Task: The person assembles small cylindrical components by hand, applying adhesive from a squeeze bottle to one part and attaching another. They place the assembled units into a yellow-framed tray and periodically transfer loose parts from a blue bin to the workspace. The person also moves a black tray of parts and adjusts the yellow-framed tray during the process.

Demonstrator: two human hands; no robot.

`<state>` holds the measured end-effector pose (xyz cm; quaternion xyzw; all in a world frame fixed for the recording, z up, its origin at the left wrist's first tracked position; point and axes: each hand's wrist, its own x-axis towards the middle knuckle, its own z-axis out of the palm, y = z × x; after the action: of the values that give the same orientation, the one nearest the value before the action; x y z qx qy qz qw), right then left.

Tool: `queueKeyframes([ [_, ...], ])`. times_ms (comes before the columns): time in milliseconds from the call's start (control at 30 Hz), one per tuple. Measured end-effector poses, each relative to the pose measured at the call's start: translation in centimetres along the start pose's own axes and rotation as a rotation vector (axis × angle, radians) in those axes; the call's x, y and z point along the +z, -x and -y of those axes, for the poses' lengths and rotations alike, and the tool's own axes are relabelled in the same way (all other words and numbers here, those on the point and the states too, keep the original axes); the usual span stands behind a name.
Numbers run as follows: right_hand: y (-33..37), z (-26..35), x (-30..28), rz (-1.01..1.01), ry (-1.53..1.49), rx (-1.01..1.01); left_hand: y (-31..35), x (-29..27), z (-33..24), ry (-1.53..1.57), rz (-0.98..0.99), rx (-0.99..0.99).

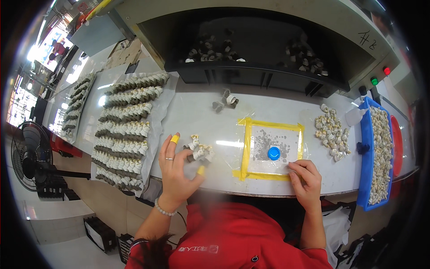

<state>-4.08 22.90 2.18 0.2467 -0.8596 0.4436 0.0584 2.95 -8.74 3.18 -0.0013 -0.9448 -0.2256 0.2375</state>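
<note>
My left hand (177,172) is over the table's front left, its fingers spread and yellow covers on two fingertips. Beside its thumb and fingers stands a small cluster of white-and-dark pieces (195,143) with yellowish tops. My right hand (307,181) is at the lower right corner of a square pad (264,168) edged with yellow tape. Its thumb and fingertips are closed together; anything between them is too small to make out. On the pad, which carries dark smudges, sits a round blue cap-like thing (274,153).
Rows of similar pieces (123,127) stand on a sheet at left. Loose whitish pieces (331,132) lie at right, beside a small bottle (354,116) and a filled blue tray (363,179). A dark-mouthed machine (264,71) spans the back. A few pieces (230,99) lie before it.
</note>
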Motion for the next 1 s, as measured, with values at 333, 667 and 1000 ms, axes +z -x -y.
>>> queueKeyframes([
  [333,-0.1,0.1,0.0,0.004,0.005,0.016,-0.5,0.4,2.0,0.109,0.086,-0.03],
  [667,-0.1,0.4,0.2,-0.023,-0.009,0.035,-1.3,0.5,2.6,0.129,0.066,0.027],
  [1000,-0.2,0.4,0.2,-0.017,-0.008,0.028,-1.1,0.0,2.9,0.144,0.094,0.054],
])
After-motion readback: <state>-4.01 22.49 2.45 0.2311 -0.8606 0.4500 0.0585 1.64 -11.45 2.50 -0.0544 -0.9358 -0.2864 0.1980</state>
